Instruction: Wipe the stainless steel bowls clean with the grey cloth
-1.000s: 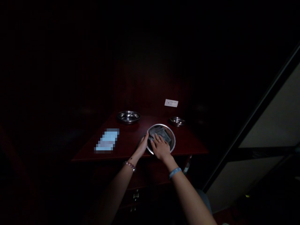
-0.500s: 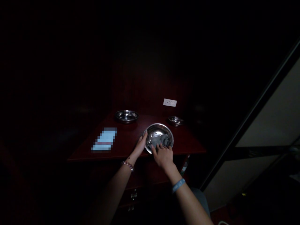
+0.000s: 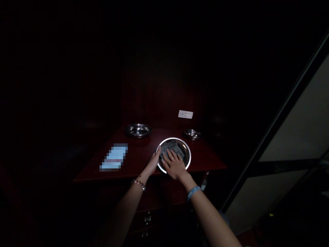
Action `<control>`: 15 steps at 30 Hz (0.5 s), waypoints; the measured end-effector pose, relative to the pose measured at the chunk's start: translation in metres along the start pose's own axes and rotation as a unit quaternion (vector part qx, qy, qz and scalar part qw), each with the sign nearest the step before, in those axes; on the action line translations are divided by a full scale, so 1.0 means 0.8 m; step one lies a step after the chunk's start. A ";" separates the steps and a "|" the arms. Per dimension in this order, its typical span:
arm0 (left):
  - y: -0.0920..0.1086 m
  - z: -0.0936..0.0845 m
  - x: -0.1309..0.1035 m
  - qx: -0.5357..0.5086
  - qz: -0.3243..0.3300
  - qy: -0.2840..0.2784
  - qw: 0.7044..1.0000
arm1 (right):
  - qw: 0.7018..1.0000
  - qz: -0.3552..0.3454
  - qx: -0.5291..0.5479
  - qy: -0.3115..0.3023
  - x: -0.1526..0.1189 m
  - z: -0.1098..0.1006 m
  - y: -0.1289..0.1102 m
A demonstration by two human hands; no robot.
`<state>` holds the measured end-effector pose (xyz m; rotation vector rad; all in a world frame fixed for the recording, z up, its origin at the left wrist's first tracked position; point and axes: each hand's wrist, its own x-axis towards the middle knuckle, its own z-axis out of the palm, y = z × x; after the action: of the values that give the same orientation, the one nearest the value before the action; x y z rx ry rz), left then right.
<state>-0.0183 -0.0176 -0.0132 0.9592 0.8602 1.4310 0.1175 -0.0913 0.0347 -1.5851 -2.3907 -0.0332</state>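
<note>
A round steel bowl (image 3: 188,158) is at the front edge of the dark red desk, its inside facing me. My left hand (image 3: 153,162) grips the bowl's left rim, thumb on the rim and the other fingers hidden behind it. A grey cloth (image 3: 177,148) lies spread inside the bowl. My right hand (image 3: 174,165) presses on the cloth with its fingers spread, palm down, over the bowl's lower middle.
On the red desk (image 3: 138,156) a larger steel bowl (image 3: 138,130) stands at the back left and a smaller one (image 3: 192,134) at the back right. A blurred pale blue item (image 3: 114,157) lies on the left. Behind is a white socket (image 3: 185,114); drawers are below.
My right hand has moved slightly up and left in the bowl, its fingers now more spread. The cloth, bunched at the right before, now lies flatter across the bowl's inside.
</note>
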 end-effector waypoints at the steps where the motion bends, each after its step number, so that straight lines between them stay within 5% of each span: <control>1: 0.000 0.000 0.000 -0.005 -0.008 -0.011 1.000 | 1.000 0.004 -0.015 0.018 0.002 -0.002 0.004; 8: 0.001 0.004 0.000 -0.008 0.013 -0.010 1.000 | 0.991 -0.043 -0.078 0.096 0.012 -0.026 0.048; 15: 0.000 0.006 -0.002 0.000 0.049 -0.011 0.999 | 0.989 -0.020 -0.131 0.061 -0.003 -0.054 0.076</control>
<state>-0.0139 -0.0189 -0.0110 1.0282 0.8070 1.5017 0.1823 -0.0762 0.0676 -1.5909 -2.4004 -0.4552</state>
